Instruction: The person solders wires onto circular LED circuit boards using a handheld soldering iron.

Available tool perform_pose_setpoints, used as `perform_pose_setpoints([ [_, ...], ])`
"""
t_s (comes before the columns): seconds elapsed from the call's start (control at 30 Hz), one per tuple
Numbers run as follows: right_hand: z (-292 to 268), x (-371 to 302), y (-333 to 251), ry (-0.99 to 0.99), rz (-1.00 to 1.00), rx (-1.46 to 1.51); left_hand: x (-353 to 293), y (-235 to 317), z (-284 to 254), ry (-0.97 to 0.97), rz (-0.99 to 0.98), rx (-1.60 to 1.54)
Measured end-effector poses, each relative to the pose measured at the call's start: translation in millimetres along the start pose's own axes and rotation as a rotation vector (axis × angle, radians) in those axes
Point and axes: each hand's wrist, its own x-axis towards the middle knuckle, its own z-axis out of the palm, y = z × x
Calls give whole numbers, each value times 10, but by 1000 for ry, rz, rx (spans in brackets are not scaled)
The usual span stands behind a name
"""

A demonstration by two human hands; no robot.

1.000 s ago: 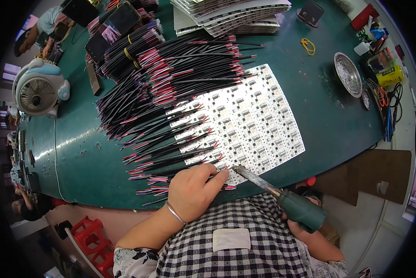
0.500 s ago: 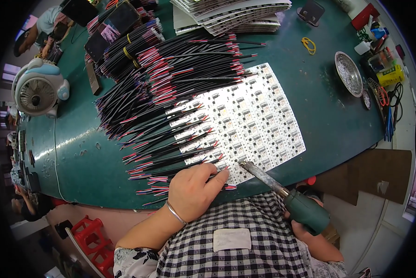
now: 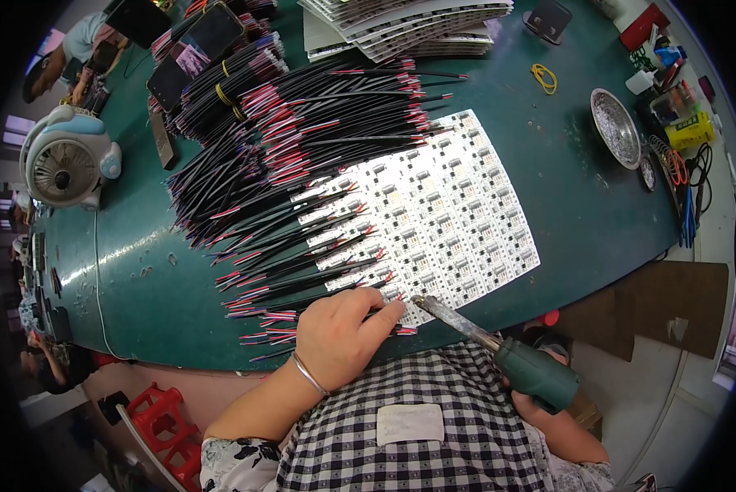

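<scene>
A white circuit-board panel (image 3: 442, 213) lay flat on the green tabletop (image 3: 597, 221) at the centre of the frame, black-sleeved wires (image 3: 298, 287) fanning out leftward from its left edge. Below centre, the left hand (image 3: 335, 330) was at the panel's lower left corner, thumb and index finger close together; I could not tell whether its grip was pinching a wire. At lower right, the right hand (image 3: 534, 404) was mostly hidden, its grip grasping the green handle of a soldering iron (image 3: 538, 374). The iron's tip was over the panel, just beside the left fingertips, contact unclear. A stack of panels (image 3: 409, 25) stood at top centre, a metal dish (image 3: 616, 131) at upper right and a fan (image 3: 65, 168) at upper left
</scene>
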Motion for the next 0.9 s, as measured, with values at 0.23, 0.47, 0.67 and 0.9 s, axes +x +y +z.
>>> perform_pose_setpoints([
  [0.23,12,5,4,-25,31,67,38,-3,11,47,27,-34],
  [0.47,-29,103,-87,-19,-152,-215,41,-8,8,45,33,-38],
  [0.67,-78,69,-69,23,-64,-12,39,-6,7,44,33,-31],
  [0.9,33,-11,-34,89,36,38,36,9,8,39,38,-33],
])
